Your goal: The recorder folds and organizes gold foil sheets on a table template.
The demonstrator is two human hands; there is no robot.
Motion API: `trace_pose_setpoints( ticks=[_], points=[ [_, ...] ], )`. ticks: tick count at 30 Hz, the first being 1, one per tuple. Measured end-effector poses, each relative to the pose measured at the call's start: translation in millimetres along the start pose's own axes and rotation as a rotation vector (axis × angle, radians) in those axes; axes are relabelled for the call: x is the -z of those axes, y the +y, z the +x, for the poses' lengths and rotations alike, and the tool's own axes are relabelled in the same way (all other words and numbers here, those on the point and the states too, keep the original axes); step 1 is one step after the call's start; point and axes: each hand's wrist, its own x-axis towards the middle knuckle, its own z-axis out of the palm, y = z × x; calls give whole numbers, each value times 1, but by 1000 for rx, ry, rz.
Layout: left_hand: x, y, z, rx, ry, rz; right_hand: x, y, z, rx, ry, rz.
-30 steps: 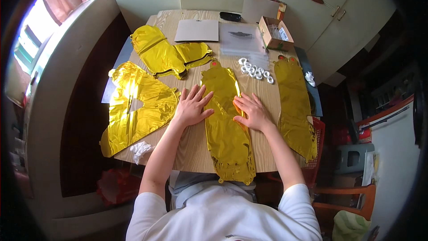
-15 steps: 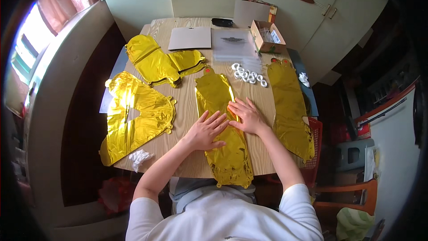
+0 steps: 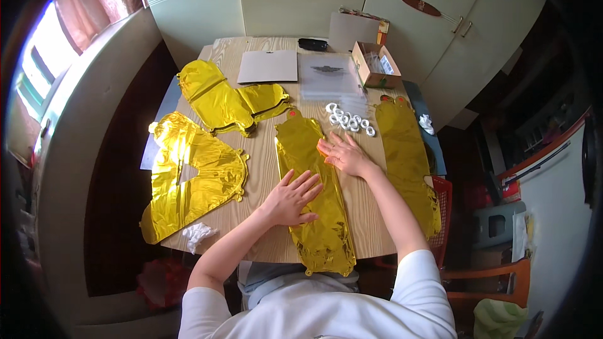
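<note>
A flat gold foil balloon (image 3: 300, 139), long and narrow, lies lengthwise on the wooden table in front of me. My left hand (image 3: 293, 198) rests palm down on its middle, fingers spread. Farther up, my right hand (image 3: 346, 154) lies flat across the balloon's right edge, fingers apart and nothing gripped. To the left are a curved gold foil balloon (image 3: 220, 166) and, behind it, another bent gold foil balloon (image 3: 206, 93). At the table's right side a fourth flat gold foil piece (image 3: 402, 157) stretches toward me.
White ribbon rolls (image 3: 352, 120) cluster past my right hand. Behind them are clear plastic sleeves (image 3: 326, 85), a pale card (image 3: 267, 66), a black tray-like object (image 3: 313, 44) and an open cardboard box (image 3: 382, 80). Crumpled white tissue (image 3: 200, 236) sits at the near left edge.
My right hand has slid toward the balloon's far end, away from the left hand. The left hand stays on the balloon's middle. The whole view has tilted slightly.
</note>
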Motion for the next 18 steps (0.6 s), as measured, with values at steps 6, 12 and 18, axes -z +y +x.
trace_pose_setpoints(
  ticks=[6, 12, 18],
  points=[
    [1, 0, 0, -4, -7, 2, 4, 11, 26, -31, -8, -18],
    [1, 1, 0, 3, -25, 23, -2, 9, 41, -61, 67, -140],
    [0, 1, 1, 3, -17, 25, -9, -1, 13, 32, 152, -121]
  ],
)
